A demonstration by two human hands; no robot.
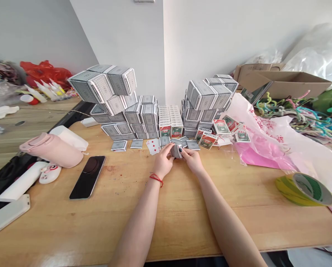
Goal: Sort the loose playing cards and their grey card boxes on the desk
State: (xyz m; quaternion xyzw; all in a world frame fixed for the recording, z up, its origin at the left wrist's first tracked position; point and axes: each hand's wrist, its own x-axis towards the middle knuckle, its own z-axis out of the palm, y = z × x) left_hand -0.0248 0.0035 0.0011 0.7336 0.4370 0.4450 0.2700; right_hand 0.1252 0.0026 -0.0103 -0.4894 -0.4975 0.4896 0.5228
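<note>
Between my two hands is a small grey-backed playing card piece (176,151), seemingly bent or folded. My left hand (164,160) pinches its left side, and a red string bracelet circles that wrist. The fingers of my right hand (192,159), with dark nails, grip its right edge. Just beyond lie loose grey-backed cards (193,145) and a face-up diamond card (153,147). Behind them stand two rows of boxed card decks (165,131). Large blocks built of folded cards rise at left (117,100) and right (207,100).
To the left are a black phone (87,177), a pink bottle (52,150) and a white power bank (9,215). On the right lie yellow tape (303,189), a pink-and-white plastic bag (277,137) and loose card boxes (208,139). An open cardboard box (291,83) stands behind.
</note>
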